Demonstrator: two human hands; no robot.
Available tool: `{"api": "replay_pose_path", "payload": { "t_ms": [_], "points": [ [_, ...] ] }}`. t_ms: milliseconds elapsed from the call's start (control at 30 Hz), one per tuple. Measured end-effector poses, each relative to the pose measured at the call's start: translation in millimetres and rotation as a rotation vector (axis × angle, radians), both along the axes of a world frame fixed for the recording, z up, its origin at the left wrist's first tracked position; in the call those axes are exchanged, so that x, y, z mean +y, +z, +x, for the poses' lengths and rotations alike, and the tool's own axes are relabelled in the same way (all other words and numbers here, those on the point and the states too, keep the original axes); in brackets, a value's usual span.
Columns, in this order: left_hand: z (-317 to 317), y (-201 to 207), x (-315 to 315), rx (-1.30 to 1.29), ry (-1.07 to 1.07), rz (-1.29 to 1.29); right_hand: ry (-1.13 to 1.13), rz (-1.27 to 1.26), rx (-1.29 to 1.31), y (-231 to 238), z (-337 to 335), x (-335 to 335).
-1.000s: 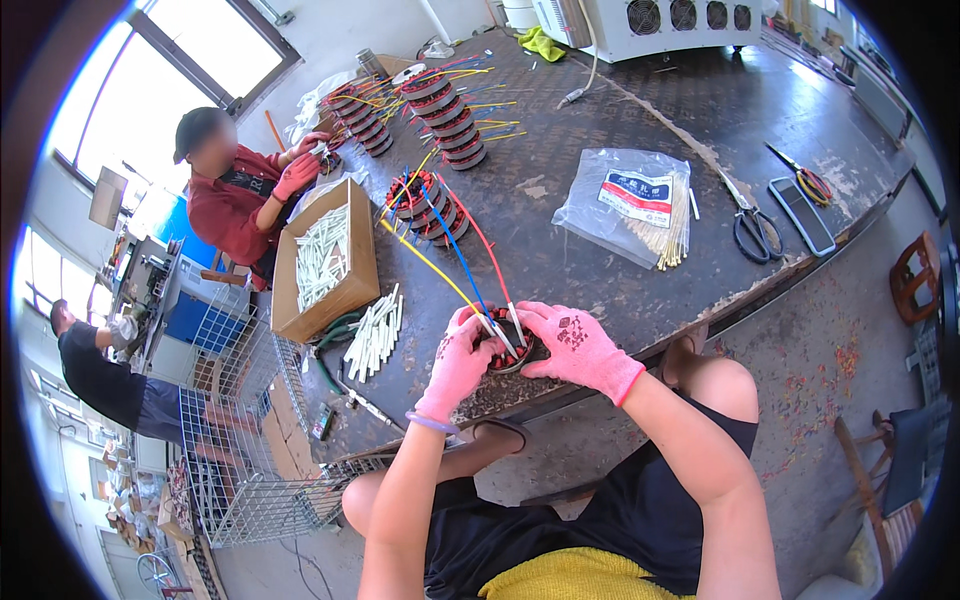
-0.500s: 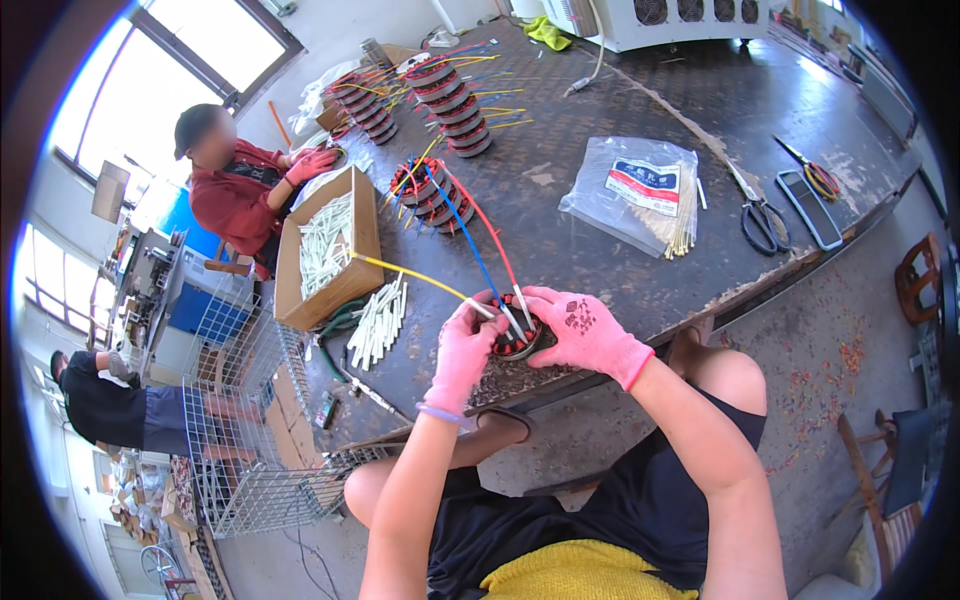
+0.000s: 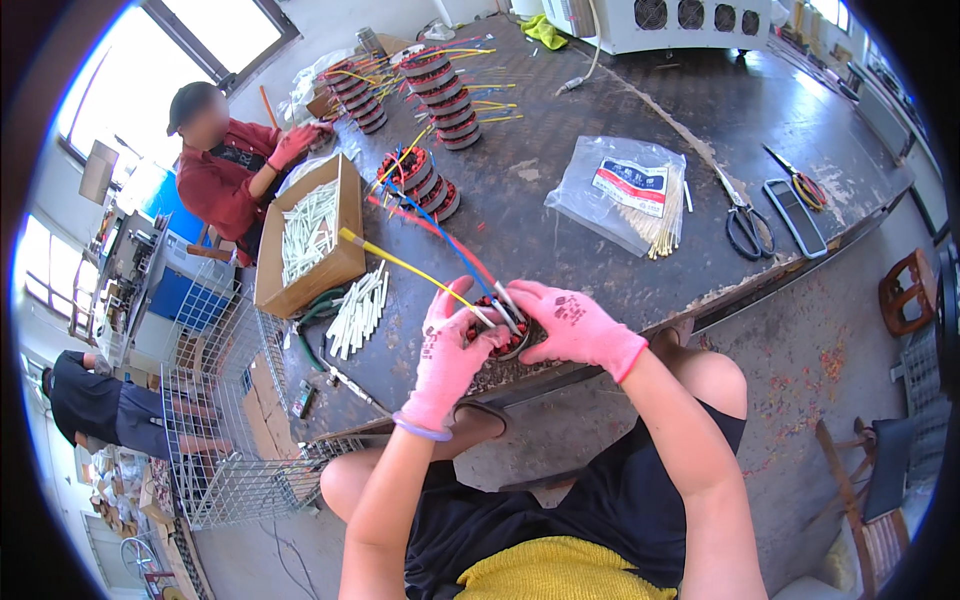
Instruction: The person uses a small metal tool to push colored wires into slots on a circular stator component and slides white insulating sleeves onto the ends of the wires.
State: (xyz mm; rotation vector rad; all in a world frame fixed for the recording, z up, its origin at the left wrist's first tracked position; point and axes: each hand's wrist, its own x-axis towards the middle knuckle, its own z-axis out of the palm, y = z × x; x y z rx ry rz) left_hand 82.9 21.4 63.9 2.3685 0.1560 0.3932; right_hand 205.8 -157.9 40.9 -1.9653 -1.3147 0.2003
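At the table's near edge, a small motor stator [image 3: 513, 343] with red and black windings lies between my two pink-gloved hands. My right hand [image 3: 575, 325] grips its right side, fingers curled over the top. On its left side my left hand [image 3: 445, 350] is closed, thumb against the windings and index finger raised beside the yellow wire [image 3: 410, 268]. White sleeves [image 3: 508, 308] stand up out of the stator around its leads. A blue wire [image 3: 450, 240] and a red wire [image 3: 462, 253] run from it toward a short stack of stators [image 3: 425, 190]. The fingertips inside are partly hidden.
A cardboard box [image 3: 340, 262] of white sleeves and a loose sleeve pile [image 3: 358, 312] lie left. Taller stator stacks [image 3: 443, 100] stand behind. Rightward are a bag of ties [image 3: 625, 190], scissors [image 3: 748, 230] and a phone [image 3: 795, 217]. A co-worker [image 3: 225, 165] sits across the left corner.
My left hand has loosened from its pinch on a white sleeve and spread more along the stator's side. The yellow and red wires have shifted. The whole view has moved slightly.
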Motion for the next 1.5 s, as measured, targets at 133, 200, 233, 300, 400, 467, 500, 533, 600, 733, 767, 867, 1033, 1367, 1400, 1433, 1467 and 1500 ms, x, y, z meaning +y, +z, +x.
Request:
{"api": "replay_pose_path", "payload": {
  "t_ms": [133, 200, 233, 300, 400, 467, 500, 533, 600, 733, 767, 867, 1033, 1367, 1400, 1433, 1467, 1500],
  "points": [
    [-14.2, 33.8, 7.9, -0.132, -0.037, -0.017, -0.102, -0.117, 0.174, 44.3, -17.7, -17.6],
    [-15.2, 42.7, 12.0, -0.008, -0.026, -0.406, -0.085, 0.153, 0.141, 38.4, -34.0, -7.5],
    [-12.9, 47.8, 7.5, 0.033, 0.024, -0.507, -0.131, 0.193, 0.057, 40.7, -44.1, -0.6],
    [-9.0, 46.6, 5.1, -0.026, -0.09, -0.46, -0.174, 0.141, -0.07, 38.7, -50.6, 13.2],
    [-1.4, 44.6, 2.3, -0.191, -0.194, -0.271, -0.173, 0.079, -0.201, 31.2, -43.5, 20.7],
    [2.8, 37.5, 3.8, -0.309, -0.202, -0.216, -0.178, 0.059, -0.225, 30.6, -43.1, 22.4],
    [1.5, 43.2, 2.3, -0.235, -0.141, -0.236, -0.193, 0.052, -0.21, 32.9, -44.3, 22.7],
    [2.9, 41.0, 3.4, -0.247, -0.145, -0.244, -0.207, 0.046, -0.195, 33.9, -45.4, 23.3],
    [7.0, 37.1, 5.4, -0.275, -0.156, -0.258, -0.224, -0.01, -0.196, 28.0, -46.7, 25.0],
    [7.9, 36.3, -2.0, -0.301, -0.202, -0.361, -0.225, -0.017, -0.177, 7.9, -45.5, 26.6],
    [7.7, 38.4, -4.6, -0.29, -0.194, -0.352, -0.219, -0.011, -0.168, 4.2, -44.6, 25.4],
    [8.5, 44.0, -2.4, -0.319, -0.236, -0.25, -0.192, -0.138, -0.104, 18.9, -41.2, 22.5],
    [5.3, 45.8, -2.3, -0.298, -0.235, -0.28, -0.221, -0.025, -0.104, 13.3, -46.9, 26.2],
    [-1.0, 39.4, 4.9, -0.206, -0.144, -0.521, -0.31, 0.148, 0.473, 11.8, -46.2, 3.7],
    [-5.8, 39.5, 11.5, -0.195, -0.125, -0.602, -0.362, 0.199, 0.666, 14.2, -48.4, 0.1],
    [-10.8, 33.9, 25.2, -0.173, -0.126, -0.545, -0.402, 0.204, 0.633, 20.8, -49.6, -1.6],
    [-17.9, 31.5, 30.5, -0.205, -0.064, -0.542, -0.417, 0.219, 0.733, 19.1, -47.7, -5.8],
    [-26.3, 24.7, 40.9, -0.21, -0.03, -0.522, -0.424, 0.223, 0.742, 17.5, -46.2, -7.8]
  ]
}}
